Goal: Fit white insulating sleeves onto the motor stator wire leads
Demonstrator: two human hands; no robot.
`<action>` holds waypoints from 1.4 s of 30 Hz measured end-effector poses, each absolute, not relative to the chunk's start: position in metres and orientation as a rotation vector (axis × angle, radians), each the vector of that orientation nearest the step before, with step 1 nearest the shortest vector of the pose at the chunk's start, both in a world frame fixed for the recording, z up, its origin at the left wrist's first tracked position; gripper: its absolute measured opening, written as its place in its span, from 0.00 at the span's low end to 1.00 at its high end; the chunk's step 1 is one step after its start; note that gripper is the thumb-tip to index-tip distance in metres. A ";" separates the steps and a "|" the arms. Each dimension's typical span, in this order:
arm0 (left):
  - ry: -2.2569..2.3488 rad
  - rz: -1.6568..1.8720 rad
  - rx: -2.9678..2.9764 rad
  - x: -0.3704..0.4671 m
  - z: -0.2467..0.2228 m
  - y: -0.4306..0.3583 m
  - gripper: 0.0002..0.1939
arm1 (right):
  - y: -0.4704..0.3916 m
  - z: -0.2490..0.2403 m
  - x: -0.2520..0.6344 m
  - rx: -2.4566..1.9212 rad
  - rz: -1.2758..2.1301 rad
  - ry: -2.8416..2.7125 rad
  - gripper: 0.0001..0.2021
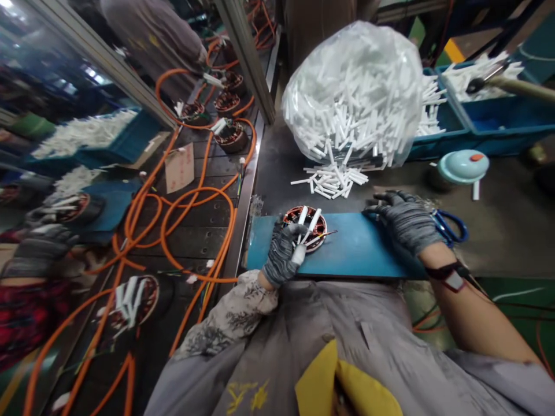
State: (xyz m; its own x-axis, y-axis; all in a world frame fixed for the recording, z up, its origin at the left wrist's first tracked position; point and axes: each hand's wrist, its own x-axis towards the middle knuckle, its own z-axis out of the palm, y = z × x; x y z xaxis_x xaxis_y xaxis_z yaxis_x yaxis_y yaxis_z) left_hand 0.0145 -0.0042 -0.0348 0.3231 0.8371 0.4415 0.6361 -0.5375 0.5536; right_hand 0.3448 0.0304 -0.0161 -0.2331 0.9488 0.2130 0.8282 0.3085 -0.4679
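Observation:
A motor stator [323, 226] with copper windings sits on the blue mat [358, 245] in front of me. White sleeves [313, 219] stand up from its leads, and a thin lead end sticks out to the right. My left hand [281, 251], in a grey glove with pale fingertips, is closed round the stator's left front side; its fingers hide part of the rim and leads. My right hand [403, 219], gloved too, lies palm down with fingers stretched out at the mat's far right edge, apart from the stator. Beside its wrist are blue-handled scissors [453, 226].
Loose white sleeves [332, 180] spill from a big clear bag [355, 92]. Blue bins [498, 118] and a light-blue lidded pot [463, 167] stand right. Leftward, orange cords [197, 190] loop over a conveyor with more stators [229, 136]; a co-worker's gloved hand [41, 251] is beyond.

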 end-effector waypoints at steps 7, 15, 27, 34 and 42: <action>1.216 1.113 2.344 0.015 -0.034 0.002 0.08 | 0.019 -0.022 0.325 -1.395 0.463 -1.999 0.10; 1.196 1.163 2.334 0.019 -0.019 0.000 0.06 | 0.000 0.000 0.278 -1.183 0.815 -1.756 0.07; 1.273 1.142 2.421 0.018 -0.032 0.000 0.05 | 0.014 0.006 0.272 -0.851 0.756 -2.056 0.12; 1.303 1.375 2.370 0.030 -0.042 -0.001 0.05 | 0.032 0.004 0.238 -1.083 0.787 -2.421 0.16; 1.080 0.952 2.589 0.006 -0.034 0.008 0.23 | 0.016 0.002 0.265 -1.314 0.996 -1.790 0.23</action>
State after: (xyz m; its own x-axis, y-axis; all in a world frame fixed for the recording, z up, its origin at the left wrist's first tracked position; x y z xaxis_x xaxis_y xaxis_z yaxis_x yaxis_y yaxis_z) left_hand 0.0063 0.0081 -0.0336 0.5317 0.6893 0.4920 0.5749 -0.7204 0.3880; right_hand 0.2647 0.0157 0.0020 -0.2463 0.9651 0.0894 0.4329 0.1920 -0.8808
